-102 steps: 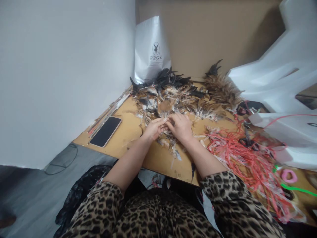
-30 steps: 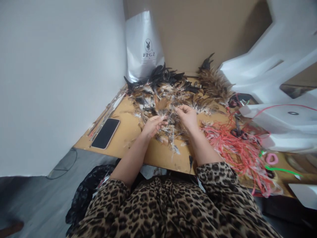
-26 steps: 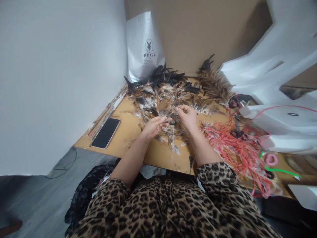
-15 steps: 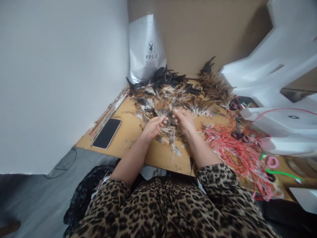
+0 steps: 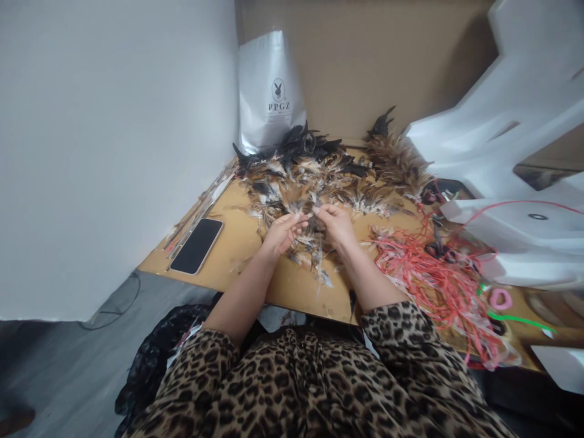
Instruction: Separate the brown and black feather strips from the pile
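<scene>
My left hand (image 5: pixel 283 234) is closed in a pinch, thumb against fingers, on what look like the pale ends of feathers. Close beside it, my right hand (image 5: pixel 336 226) pinches at the same small feathers, its fingertips almost meeting the left ones. The held part is tiny and partly covered by the fingers. Loose brown and white feathers (image 5: pixel 311 250) lie on the table below and between my hands. Beyond them spreads a pile of brown, white and black feathers (image 5: pixel 298 167). Another bunch of brown feathers (image 5: pixel 396 159) lies at the right rear.
A phone (image 5: pixel 197 246) lies left on the yellowish table (image 5: pixel 237 228). The white PPGZ bag (image 5: pixel 272 91) stands behind the feathers. To the right are a tangle of red strings (image 5: pixel 429 274), black-handled scissors (image 5: pixel 438 248), a pink ring (image 5: pixel 501 298) and white foam pieces (image 5: pixel 502 115).
My right hand has come slightly down and left, bringing its fingertips closer to my left hand. The left hand has hardly moved.
</scene>
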A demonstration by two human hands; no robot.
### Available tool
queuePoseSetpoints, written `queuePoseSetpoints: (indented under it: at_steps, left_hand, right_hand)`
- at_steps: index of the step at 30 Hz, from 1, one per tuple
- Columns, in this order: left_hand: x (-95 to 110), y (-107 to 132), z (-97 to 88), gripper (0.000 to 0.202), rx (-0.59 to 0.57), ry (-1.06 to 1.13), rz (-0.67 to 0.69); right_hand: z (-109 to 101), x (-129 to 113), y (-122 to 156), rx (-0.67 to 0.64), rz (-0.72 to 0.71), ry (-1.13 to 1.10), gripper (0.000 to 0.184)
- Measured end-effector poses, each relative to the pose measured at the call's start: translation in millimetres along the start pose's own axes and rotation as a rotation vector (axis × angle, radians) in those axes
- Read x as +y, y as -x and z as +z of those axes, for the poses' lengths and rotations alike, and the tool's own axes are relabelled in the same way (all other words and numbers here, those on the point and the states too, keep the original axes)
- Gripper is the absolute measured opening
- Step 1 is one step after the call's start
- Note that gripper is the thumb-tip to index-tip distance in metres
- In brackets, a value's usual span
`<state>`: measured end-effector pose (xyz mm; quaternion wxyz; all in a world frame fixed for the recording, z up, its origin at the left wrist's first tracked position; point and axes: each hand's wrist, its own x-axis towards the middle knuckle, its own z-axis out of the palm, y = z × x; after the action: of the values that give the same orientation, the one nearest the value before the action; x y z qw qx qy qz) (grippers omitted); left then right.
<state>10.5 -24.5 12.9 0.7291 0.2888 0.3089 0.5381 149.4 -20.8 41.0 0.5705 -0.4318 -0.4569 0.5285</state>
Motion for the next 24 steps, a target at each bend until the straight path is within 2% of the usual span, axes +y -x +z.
queuePoseSetpoints:
  at_steps: [5,11,19,24]
  left_hand:
    - [-3,0,-0.3,0.014,-0.031,-0.015,-0.02]
    - [-6,0,1.1,0.017,-0.038,-0.063,-0.017]
    - [-7,1,2.2,0.022,-0.012,-0.232,0.086]
    - [-7,3,4.8,0.025,-0.019,-0.386,0.133]
  right_hand:
    - [3,3,2,0.001,-0.122,0.168,0.023]
    - [4,13,0,-0.003,-0.193,0.261,0.022]
    - [6,0,5,-0.022,-0.088,0.284,0.027]
    - [7,7,2,-0.022,-0.049,0.178,0.03]
